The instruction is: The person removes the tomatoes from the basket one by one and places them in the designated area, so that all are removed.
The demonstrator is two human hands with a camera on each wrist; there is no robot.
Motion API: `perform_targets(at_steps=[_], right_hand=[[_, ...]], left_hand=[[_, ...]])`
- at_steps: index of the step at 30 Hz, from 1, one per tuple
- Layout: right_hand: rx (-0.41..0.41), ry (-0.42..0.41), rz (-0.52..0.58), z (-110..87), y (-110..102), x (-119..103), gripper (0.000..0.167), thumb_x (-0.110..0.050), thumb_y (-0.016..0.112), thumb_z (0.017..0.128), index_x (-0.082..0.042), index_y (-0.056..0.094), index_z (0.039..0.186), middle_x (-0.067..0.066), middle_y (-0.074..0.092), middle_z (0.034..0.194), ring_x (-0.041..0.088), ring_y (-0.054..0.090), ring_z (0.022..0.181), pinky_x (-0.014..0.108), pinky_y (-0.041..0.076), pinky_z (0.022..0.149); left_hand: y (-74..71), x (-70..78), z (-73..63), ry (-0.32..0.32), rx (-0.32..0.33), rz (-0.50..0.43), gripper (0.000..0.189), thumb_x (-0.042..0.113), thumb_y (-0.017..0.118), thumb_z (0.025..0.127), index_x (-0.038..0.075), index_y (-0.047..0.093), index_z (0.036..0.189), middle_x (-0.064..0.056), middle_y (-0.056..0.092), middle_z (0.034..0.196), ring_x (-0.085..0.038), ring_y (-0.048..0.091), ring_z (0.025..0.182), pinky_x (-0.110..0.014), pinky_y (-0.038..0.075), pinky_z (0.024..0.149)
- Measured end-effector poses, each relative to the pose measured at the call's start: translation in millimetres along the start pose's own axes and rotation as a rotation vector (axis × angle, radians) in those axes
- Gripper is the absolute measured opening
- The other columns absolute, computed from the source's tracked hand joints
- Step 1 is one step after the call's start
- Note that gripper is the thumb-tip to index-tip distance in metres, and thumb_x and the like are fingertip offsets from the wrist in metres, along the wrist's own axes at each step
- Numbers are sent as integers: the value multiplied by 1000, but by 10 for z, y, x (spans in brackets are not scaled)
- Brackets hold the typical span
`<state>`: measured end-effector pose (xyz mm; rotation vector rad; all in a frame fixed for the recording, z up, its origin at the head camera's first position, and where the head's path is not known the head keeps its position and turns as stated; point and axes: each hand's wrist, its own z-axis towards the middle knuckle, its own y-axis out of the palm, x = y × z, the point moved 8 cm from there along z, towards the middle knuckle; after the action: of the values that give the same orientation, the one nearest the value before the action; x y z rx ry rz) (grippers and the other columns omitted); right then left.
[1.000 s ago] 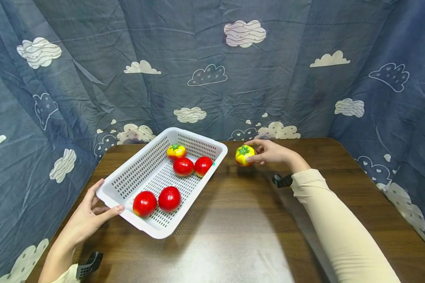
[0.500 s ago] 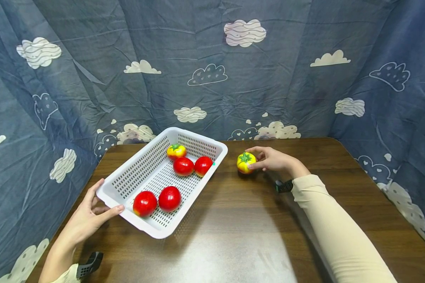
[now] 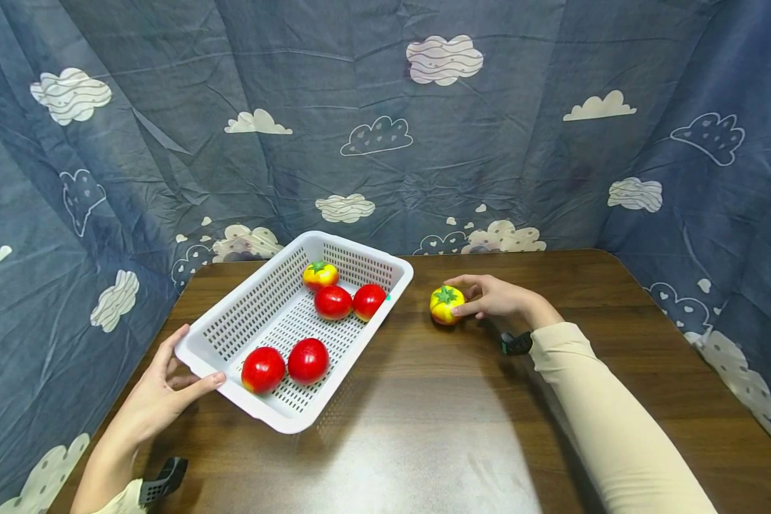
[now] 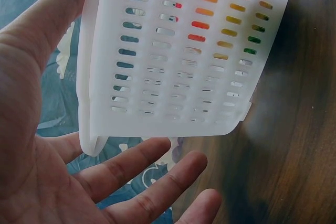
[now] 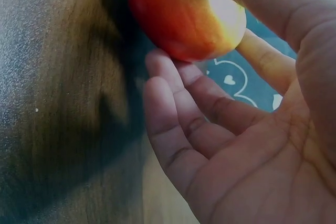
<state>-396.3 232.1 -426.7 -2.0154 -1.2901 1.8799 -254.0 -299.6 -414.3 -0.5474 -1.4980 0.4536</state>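
Observation:
With its thumb on the rim and fingers on the outside, my left hand (image 3: 146, 401) grips the near left corner of a white perforated plastic basket (image 3: 285, 421). Close up in the left wrist view, the basket wall (image 4: 168, 125) stands above the three spread lower fingers. My right hand (image 3: 500, 296) pinches a yellow-and-red tomato (image 3: 446, 307) with a green top, between thumb and fingers, right of the basket. Whether that tomato touches the table cannot be told. In the right wrist view the tomato's red-orange underside (image 5: 181, 17) shows, with the other fingers below it.
Inside the basket lie several tomatoes: two red ones (image 3: 263, 370) near the front, two more red ones (image 3: 333, 303) and a yellow-red one (image 3: 320, 275) farther back. The brown wooden table (image 3: 417, 421) ends at a blue cloud-patterned curtain (image 3: 385, 86) behind and at both sides.
My right hand has brought the tomato lower and slightly nearer to me, still pinching it. The left hand, the basket and the tomatoes in it look unmoved.

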Motion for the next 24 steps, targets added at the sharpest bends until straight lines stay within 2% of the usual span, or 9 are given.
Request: perform_targets(at_steps=[14, 24], right_hand=[[-32, -3, 85, -9, 80, 58, 70, -13, 78, 98, -5, 46, 160, 16, 66, 110, 21, 65, 92, 28, 59, 78], [-44, 1, 73, 2, 80, 78, 74, -15, 78, 98, -8, 43, 163, 20, 66, 123, 22, 62, 96, 30, 59, 79]], left_hand=[[4, -17, 2, -20, -7, -3, 112, 19, 80, 97, 4, -3, 172, -38, 49, 155, -49, 69, 122, -22, 55, 76], [3, -7, -1, -14, -5, -3, 112, 18, 80, 97, 3, -2, 172, -38, 48, 156, -52, 68, 123, -21, 55, 76]])
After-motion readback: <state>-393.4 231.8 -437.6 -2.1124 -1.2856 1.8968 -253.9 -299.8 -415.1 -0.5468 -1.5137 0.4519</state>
